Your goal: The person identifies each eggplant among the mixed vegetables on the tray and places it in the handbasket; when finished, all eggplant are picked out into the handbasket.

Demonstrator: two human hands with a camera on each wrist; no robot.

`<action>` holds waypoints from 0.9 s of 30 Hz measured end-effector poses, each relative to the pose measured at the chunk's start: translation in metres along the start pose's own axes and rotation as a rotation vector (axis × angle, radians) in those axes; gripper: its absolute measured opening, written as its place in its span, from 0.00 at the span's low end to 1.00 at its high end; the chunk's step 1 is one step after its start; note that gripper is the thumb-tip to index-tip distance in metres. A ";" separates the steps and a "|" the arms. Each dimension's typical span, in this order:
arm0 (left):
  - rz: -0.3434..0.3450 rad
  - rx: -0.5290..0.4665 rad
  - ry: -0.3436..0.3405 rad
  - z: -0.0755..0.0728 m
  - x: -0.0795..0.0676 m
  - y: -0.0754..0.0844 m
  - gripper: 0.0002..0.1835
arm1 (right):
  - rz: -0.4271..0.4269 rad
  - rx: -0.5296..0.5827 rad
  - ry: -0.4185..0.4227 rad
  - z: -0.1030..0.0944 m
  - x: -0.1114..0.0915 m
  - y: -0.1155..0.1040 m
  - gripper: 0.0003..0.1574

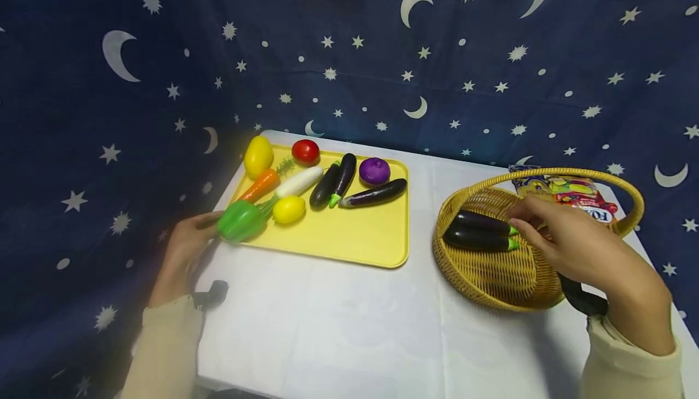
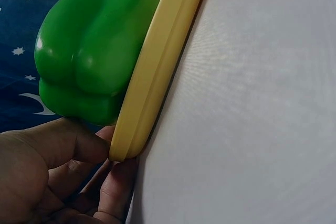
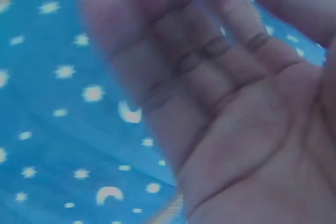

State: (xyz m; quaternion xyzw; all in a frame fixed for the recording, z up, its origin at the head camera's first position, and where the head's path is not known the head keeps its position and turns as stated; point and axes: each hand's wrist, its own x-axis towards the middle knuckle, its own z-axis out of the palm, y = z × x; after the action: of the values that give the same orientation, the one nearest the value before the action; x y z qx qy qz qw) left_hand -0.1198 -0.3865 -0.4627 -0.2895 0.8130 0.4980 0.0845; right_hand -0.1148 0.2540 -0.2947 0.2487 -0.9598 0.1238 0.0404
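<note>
Head view, on my feed: the white table (image 1: 327, 326) carries the yellow tray (image 1: 349, 235) at its 11 o'clock and the wicker basket (image 1: 508, 274) at 2 o'clock, with a strip of cloth between their edges and more from the tray's near rim to the table's 6 o'clock edge. The left hand (image 1: 188, 247) pinches the tray's 8 o'clock corner beside 1 green pepper (image 1: 240, 220). The right hand (image 1: 584, 244) hangs over the basket, fingers loosely extended (I can't tell if they touch a stem). I count 2 basket eggplants (image 1: 475, 240) at its 10 o'clock; on the tray, 3 slimmer eggplants (image 1: 346, 174), 1 purple onion (image 1: 374, 171), 1 tomato (image 1: 306, 152), 1 carrot (image 1: 260, 185), 1 white radish (image 1: 299, 182), 1 lemon (image 1: 289, 210), 1 larger yellow fruit (image 1: 258, 156).
</note>
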 end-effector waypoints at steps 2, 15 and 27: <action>-0.002 -0.003 -0.005 -0.001 -0.001 0.000 0.35 | -0.060 0.034 0.087 -0.006 -0.006 -0.020 0.08; 0.032 -0.032 -0.009 -0.002 -0.004 0.002 0.34 | -0.199 0.191 0.435 0.030 0.084 -0.110 0.05; 0.050 -0.042 -0.030 -0.001 -0.004 0.003 0.32 | 0.207 -0.039 -0.197 0.131 0.178 -0.118 0.28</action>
State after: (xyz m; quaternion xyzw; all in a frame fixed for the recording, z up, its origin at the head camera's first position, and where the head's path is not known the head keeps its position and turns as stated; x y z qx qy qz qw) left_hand -0.1177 -0.3845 -0.4582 -0.2633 0.8081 0.5212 0.0778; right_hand -0.2153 0.0372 -0.3706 0.1585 -0.9818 0.0838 -0.0621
